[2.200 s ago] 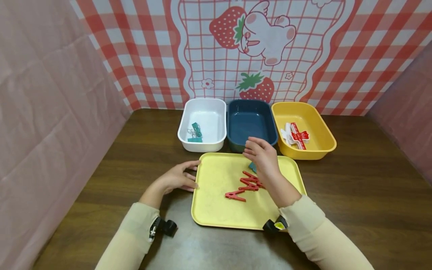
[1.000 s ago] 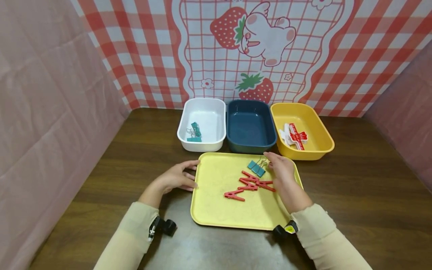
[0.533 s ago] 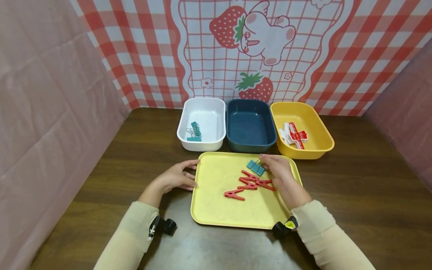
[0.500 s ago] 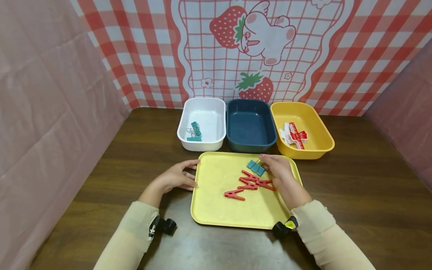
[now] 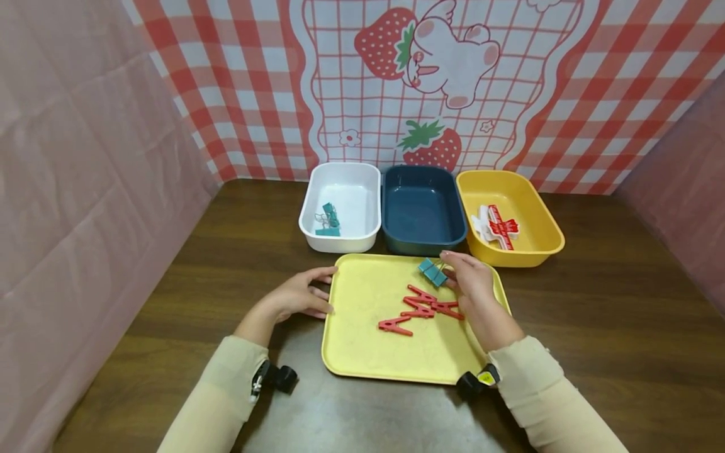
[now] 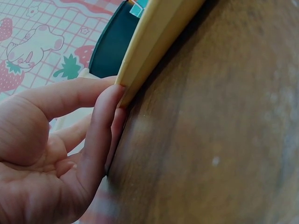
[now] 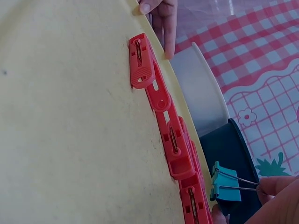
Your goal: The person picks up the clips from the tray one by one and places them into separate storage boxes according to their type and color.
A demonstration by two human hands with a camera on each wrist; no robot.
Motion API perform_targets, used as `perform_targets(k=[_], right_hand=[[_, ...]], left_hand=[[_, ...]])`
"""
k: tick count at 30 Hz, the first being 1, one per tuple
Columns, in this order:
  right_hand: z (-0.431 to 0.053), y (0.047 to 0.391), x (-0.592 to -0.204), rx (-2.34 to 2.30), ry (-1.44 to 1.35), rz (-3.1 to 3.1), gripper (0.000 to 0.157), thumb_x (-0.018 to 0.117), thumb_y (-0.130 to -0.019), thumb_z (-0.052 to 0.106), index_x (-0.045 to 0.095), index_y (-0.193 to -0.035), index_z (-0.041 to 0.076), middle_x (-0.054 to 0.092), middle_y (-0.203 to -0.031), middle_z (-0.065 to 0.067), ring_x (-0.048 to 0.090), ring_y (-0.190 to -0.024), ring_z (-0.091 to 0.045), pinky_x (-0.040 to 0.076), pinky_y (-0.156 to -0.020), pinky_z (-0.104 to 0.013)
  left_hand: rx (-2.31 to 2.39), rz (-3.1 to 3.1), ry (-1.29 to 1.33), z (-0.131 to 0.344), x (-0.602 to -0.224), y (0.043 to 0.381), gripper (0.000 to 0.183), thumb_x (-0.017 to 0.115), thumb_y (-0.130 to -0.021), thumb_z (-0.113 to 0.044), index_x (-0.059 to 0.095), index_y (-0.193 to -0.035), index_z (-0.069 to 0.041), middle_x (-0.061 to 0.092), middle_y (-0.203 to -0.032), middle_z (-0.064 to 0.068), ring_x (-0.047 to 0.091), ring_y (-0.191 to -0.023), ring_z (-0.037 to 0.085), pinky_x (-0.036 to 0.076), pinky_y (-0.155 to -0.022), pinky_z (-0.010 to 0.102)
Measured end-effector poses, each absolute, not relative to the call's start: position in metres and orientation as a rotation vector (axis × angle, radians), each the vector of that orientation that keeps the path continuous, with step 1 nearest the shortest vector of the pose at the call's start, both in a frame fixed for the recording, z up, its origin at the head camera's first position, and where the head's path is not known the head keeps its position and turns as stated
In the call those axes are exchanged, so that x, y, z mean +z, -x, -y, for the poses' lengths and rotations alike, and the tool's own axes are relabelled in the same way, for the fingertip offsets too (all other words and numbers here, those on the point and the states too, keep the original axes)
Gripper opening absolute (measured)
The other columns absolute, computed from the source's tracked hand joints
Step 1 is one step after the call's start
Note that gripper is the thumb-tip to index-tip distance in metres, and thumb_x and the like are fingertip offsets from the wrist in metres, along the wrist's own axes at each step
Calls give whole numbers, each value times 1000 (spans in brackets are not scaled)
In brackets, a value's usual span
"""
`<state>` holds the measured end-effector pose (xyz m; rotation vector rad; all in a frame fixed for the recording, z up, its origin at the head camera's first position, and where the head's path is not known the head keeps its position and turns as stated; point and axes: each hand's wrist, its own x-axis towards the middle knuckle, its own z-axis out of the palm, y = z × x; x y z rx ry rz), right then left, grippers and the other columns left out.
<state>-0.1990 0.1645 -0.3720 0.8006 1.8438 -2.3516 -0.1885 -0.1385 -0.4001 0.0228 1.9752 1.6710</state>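
In my right hand point(image 5: 477, 286), thumb and fingertips pinch the wire handles of a teal binder clip point(image 5: 433, 272), held over the far right part of the yellow tray point(image 5: 362, 352). The right wrist view shows the binder clip point(image 7: 227, 183) hanging by its wires from the fingertips point(image 7: 273, 185). Several red clothespins point(image 5: 419, 308) lie on the tray just nearer than the clip, some touching one another. My left hand point(image 5: 294, 296) touches the tray's left edge with its thumb and fingertips; the left wrist view shows those fingers point(image 6: 105, 109) against the rim.
Behind the tray stand three tubs in a row: a white one point(image 5: 362, 242) with teal binder clips point(image 5: 330, 220), a dark blue one point(image 5: 425, 211), and a yellow one point(image 5: 538, 251) with red and white clips point(image 5: 498, 226). A checked cloth point(image 5: 243, 94) hangs behind them.
My right hand has come back from near the dark blue tub to the teal binder clip and taken its handles. The clip has risen slightly and shifted away from me. My left hand stays put.
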Motion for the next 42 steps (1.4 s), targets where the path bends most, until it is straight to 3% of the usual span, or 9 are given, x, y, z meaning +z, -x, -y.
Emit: perform_targets(k=[13, 18, 25, 34, 42], right_hand=[[-164, 196, -367, -2317, -643, -1713, 22, 66, -87, 11, 69, -69, 22, 62, -83, 8, 59, -84, -15, 51, -74, -20], [-157, 198, -363, -2292, -656, -1718, 17, 66, -87, 13, 71, -73, 22, 59, -98, 6, 57, -99, -21, 50, -78, -21], [-149, 199, -358, -2293, -599, -1717, 15, 65, -88, 13, 70, -77, 20, 51, -124, -4, 48, -118, -27, 46, -94, -28], [-139, 201, -349, -2310, -566, -1691, 5, 67, -86, 11, 71, -87, 15, 52, -125, -6, 54, -106, -24, 44, -97, -30], [-131, 201, -346, -2333, -528, -1668, 17, 65, -87, 8, 71, -74, 18, 59, -108, -1, 58, -98, -23, 48, -92, -29]], left_hand=[[1677, -1972, -32, 140, -402, 188, 78, 64, -76, 18, 34, -143, -8, 35, -134, 18, 57, -95, 25, 57, -71, 37], [1675, -1979, -22, 138, -400, 188, 78, 64, -76, 18, 35, -143, -9, 36, -133, 17, 58, -95, 25, 57, -71, 37], [1669, -1985, -10, 137, -400, 188, 78, 64, -76, 19, 35, -143, -9, 37, -133, 17, 58, -95, 25, 57, -71, 37], [1672, -1985, -24, 137, -399, 189, 78, 64, -76, 18, 36, -143, -9, 36, -133, 17, 58, -94, 25, 58, -71, 37], [1667, -1986, -45, 139, -399, 188, 77, 64, -76, 18, 35, -143, -8, 35, -133, 18, 56, -94, 26, 58, -70, 37]])
